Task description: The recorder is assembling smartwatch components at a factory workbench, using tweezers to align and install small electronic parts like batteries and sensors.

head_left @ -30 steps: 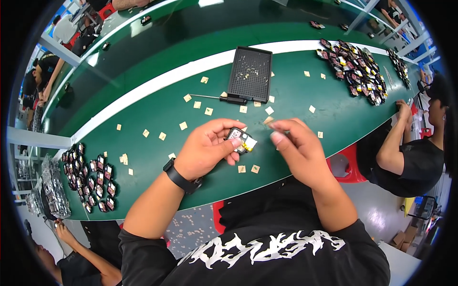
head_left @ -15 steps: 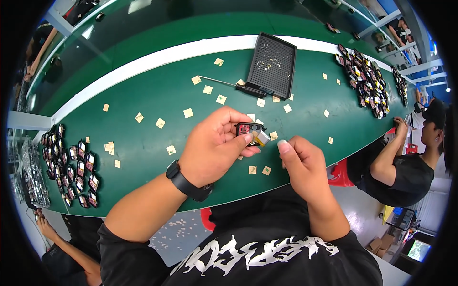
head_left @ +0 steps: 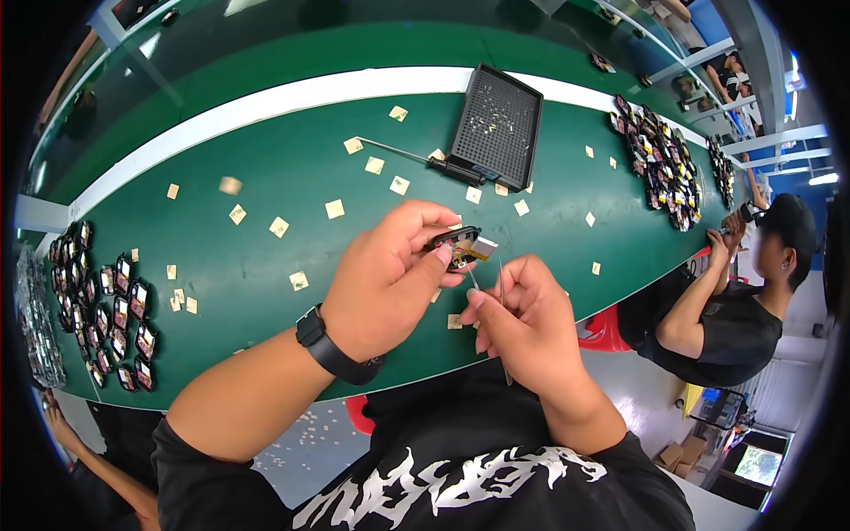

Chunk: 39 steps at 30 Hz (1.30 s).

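My left hand (head_left: 390, 274) is closed round a small black device housing (head_left: 454, 236), thumb on its near edge. Parts inside the open housing are partly hidden by the thumb. A silvery-white rectangular part (head_left: 483, 249) on a yellowish flex strip sticks out of its right side. My right hand (head_left: 529, 323) pinches metal tweezers (head_left: 501, 281), their two tips apart and pointing up beside the housing. One tip is close to the housing's lower edge; whether it touches cannot be made out.
A black perforated tray (head_left: 498, 124) holding tiny bits lies ahead, with a long-shafted screwdriver (head_left: 398, 152) against it. Small beige squares (head_left: 335, 209) dot the green table (head_left: 266, 292). Similar devices cluster left (head_left: 115, 319) and far right (head_left: 660, 164). A co-worker (head_left: 730, 296) sits at right.
My right hand has moved left and up to the housing, and the tweezers now show in it. A blurred beige square appears over the left part of the table. The view has shifted slightly.
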Available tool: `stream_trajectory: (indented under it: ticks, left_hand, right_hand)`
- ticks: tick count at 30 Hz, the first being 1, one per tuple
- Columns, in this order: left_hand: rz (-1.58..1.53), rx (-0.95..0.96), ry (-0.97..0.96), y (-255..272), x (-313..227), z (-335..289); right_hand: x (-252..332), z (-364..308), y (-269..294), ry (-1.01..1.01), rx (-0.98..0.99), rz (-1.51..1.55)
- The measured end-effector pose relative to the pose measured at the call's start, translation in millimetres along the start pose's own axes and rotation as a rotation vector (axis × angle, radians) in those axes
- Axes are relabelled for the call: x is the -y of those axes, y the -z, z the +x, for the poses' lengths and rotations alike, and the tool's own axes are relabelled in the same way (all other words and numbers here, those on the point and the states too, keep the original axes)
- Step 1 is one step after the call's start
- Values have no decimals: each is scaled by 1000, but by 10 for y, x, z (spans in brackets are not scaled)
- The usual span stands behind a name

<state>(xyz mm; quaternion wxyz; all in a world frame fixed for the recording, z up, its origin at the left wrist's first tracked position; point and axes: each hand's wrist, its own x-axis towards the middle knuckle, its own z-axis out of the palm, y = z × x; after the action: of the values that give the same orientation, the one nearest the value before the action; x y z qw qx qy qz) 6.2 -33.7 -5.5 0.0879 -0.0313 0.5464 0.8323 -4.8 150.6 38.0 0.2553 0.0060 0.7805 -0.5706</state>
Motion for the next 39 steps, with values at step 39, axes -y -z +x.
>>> stream_trajectory:
  ticks: [39]
  left_hand:
    - [255, -22, 21, -57, 49, -16]
  right_hand:
    - [-40, 128, -35, 215, -151, 13]
